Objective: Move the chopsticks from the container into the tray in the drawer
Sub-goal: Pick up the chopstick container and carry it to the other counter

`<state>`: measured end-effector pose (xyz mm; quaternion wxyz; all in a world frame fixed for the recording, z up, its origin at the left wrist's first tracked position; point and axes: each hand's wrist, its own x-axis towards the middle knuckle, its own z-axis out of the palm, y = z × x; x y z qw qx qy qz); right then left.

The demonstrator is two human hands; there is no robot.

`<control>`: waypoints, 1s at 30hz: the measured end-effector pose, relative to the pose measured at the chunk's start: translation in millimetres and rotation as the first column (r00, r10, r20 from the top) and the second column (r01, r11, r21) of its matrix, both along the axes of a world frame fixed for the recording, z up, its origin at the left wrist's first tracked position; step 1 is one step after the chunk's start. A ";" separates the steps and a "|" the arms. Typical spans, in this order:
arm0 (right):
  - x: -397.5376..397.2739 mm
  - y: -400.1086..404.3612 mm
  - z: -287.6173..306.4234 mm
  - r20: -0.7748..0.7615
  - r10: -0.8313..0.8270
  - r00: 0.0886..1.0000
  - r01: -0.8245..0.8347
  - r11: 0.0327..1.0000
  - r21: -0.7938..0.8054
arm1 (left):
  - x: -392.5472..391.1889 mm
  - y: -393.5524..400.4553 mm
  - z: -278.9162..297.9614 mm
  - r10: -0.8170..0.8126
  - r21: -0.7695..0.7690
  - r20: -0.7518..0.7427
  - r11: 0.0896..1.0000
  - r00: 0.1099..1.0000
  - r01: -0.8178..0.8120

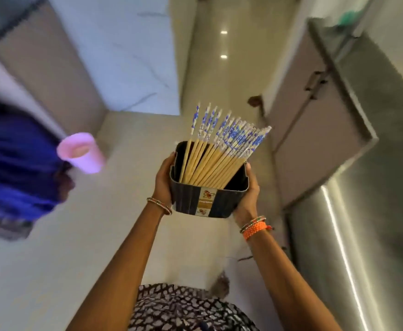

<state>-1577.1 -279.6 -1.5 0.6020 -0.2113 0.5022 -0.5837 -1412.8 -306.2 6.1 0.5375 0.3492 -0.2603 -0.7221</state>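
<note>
Clearly both hands grip the container from opposite sides, the left hand on its left wall and the right hand on its right wall, arms stretched forward. Between them the chopsticks stand inside it, long axes leaning up and away toward the right hand. No drawer or tray shows, so neither hand is free to draw sticks yet; a pink cup sits well left of the left hand.

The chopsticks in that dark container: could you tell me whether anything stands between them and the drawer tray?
That cannot be judged: no drawer or tray is in view. The left hand and right hand hold the container by its sides, and the chopsticks stand uncovered in it.
</note>
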 end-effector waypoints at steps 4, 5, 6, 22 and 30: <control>112.9 4.0 -10.4 0.081 0.272 0.959 -0.271 0.962 -0.018 | 110.3 47.4 -12.3 0.289 0.042 0.077 0.955 0.954 -0.293; 149.6 9.7 -9.6 0.093 0.341 0.936 -0.341 0.940 -0.014 | 144.6 63.4 -12.2 0.358 0.058 0.077 0.930 0.930 -0.363; 186.6 16.7 -11.9 0.107 0.418 0.902 -0.419 0.908 -0.008 | 180.1 81.8 -14.0 0.424 0.063 0.073 0.901 0.903 -0.429; 643.9 192.3 -15.6 0.166 0.956 0.241 -0.958 0.261 -0.116 | 527.2 372.4 -15.8 0.979 -0.098 0.155 0.148 0.132 -0.984; 832.1 233.7 -27.2 0.161 0.984 0.077 -0.985 0.100 -0.141 | 686.8 420.5 -27.9 0.955 -0.092 0.248 -0.143 -0.162 -0.985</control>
